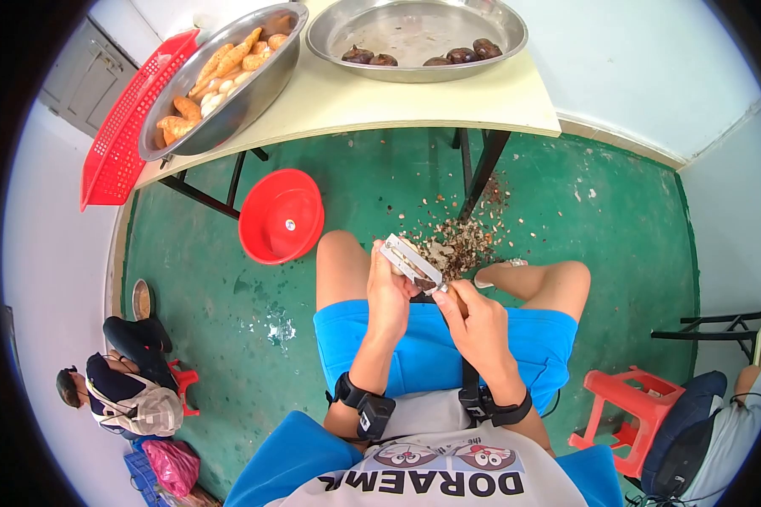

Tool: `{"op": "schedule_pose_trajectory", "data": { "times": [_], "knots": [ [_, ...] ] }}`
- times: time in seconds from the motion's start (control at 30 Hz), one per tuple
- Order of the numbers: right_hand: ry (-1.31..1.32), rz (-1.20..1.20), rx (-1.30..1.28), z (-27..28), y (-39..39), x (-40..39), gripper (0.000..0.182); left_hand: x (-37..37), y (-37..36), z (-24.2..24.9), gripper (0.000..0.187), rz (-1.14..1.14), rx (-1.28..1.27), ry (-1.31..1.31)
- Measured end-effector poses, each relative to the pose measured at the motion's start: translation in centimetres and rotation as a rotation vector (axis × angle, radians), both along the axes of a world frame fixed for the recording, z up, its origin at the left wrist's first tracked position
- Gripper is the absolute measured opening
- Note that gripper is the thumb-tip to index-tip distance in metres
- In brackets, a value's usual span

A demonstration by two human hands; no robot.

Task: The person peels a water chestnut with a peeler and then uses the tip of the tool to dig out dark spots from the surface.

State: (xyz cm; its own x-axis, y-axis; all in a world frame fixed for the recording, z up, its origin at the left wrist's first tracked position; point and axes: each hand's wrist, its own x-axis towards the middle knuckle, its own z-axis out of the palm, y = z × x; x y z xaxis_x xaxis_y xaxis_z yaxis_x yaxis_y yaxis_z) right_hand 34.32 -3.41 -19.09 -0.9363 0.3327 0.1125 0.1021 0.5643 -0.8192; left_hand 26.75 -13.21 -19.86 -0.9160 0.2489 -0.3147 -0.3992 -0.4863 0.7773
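Note:
Over my lap, my right hand [475,323] is closed around the handle of a metal peeler [404,258], whose wide flat head points up and left. My left hand [389,291] is closed on a dark-skinned, partly pale piece that looks like a water chestnut [425,285]. The peeler head lies across it and hides most of it. On the table, several dark water chestnuts [462,56] rest in a wide metal tray [414,74]. A deep metal bowl [258,106] beside it holds orange sweet potatoes [228,63] and pale round peeled pieces [214,103].
A red basin [262,237] and scattered peelings [465,245] lie on the green floor. The pale table [448,106] stands ahead, with a red basket [127,135] at its left end. One person [127,380] sits at left; another person's arm [744,384] shows near a red stool [626,406].

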Motion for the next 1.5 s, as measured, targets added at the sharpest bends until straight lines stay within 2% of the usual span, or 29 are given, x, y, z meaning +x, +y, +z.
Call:
{"op": "schedule_pose_trajectory", "data": {
  "times": [0.27,0.47,0.73,0.87,0.93,0.97,1.03,1.13,1.33,1.5],
  "knots": [
    [0.048,0.005,0.050,0.2,0.0,0.0,0.023,0.1,-0.2,-1.2,0.032,-0.040,0.018,-0.046],
    [0.004,-0.011,0.103,0.2,-0.2,0.0,0.025,0.2,0.3,-1.8,0.031,0.057,-0.047,-0.067],
    [-0.010,-0.071,0.083,0.3,-0.7,0.1,0.028,0.6,1.2,-0.3,0.022,0.179,-0.135,0.057],
    [0.013,-0.095,0.046,-0.3,-0.6,-0.1,0.030,1.1,1.6,0.0,0.023,0.226,-0.119,0.095],
    [-0.059,-0.270,0.123,-1.1,1.0,-1.0,0.031,2.4,1.8,0.4,0.025,0.095,-0.119,0.228],
    [-0.122,-0.297,0.009,-0.7,2.0,-1.0,0.031,2.6,1.8,0.4,0.028,0.029,-0.078,0.284],
    [0.014,-0.318,-0.116,-0.5,2.5,-0.7,0.030,1.3,1.9,0.2,0.032,0.046,-0.020,0.112],
    [0.018,-0.304,-0.259,-1.0,2.2,-0.4,0.029,0.9,1.7,0.2,0.035,0.005,0.067,-0.035],
    [0.035,-0.247,-0.233,-0.8,1.9,-0.3,0.029,0.4,0.8,-0.4,0.038,-0.137,0.220,-0.108],
    [0.041,-0.214,-0.201,-1.0,1.6,-0.2,0.028,0.1,0.7,0.8,0.034,-0.209,0.203,-0.177]
  ]
}}
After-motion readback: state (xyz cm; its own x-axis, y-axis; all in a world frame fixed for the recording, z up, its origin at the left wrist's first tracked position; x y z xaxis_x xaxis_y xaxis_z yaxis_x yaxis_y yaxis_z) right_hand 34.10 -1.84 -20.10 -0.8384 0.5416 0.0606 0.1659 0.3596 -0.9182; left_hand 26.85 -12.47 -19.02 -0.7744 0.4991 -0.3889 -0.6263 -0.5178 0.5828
